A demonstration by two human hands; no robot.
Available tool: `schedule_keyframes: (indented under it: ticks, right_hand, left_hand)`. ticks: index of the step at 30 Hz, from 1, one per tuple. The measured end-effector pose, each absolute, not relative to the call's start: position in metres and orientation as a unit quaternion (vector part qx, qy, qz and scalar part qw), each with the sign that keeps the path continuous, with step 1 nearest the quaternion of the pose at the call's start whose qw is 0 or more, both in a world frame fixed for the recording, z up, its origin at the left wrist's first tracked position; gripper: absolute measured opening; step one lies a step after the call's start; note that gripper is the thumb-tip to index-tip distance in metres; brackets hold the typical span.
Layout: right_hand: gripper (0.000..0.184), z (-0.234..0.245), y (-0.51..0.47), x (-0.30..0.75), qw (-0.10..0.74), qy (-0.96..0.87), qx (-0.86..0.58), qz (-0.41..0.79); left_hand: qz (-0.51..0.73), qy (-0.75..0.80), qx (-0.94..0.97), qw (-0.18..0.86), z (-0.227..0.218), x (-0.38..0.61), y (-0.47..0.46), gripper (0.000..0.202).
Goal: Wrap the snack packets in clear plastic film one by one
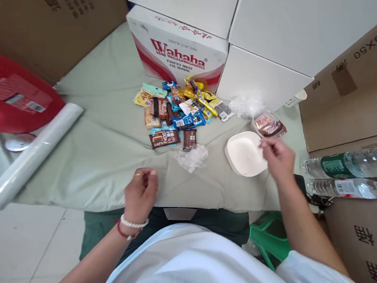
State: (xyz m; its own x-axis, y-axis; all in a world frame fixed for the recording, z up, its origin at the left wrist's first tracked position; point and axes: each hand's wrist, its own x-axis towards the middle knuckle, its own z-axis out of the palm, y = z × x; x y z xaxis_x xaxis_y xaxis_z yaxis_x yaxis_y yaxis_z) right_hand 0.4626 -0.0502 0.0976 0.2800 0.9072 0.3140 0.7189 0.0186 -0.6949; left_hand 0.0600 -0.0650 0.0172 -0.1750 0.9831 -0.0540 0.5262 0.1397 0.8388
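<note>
White square dish [243, 157] sits near the right edge of the worktop [108, 152], right hand [277, 157] pinching its rim with the fingertips. Left hand [141, 192] is a loose fist at the front edge, nothing visible in it. Snack packets [178, 109] piled toward the back

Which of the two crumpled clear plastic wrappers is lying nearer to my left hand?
The crumpled clear plastic wrapper just in front of the brown chocolate packets; the other wrapper lies farther back against the white cardboard box.
</note>
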Motion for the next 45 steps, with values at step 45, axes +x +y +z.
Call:
schedule_keyframes:
  ticks: [45]
  right_hand:
    - [0.025,0.024,-0.142,0.267,0.390,-0.696,-0.564,0.210]
  left_hand:
    - [0.564,0.525,0.326,0.547,0.017,0.051,-0.057,0.043]
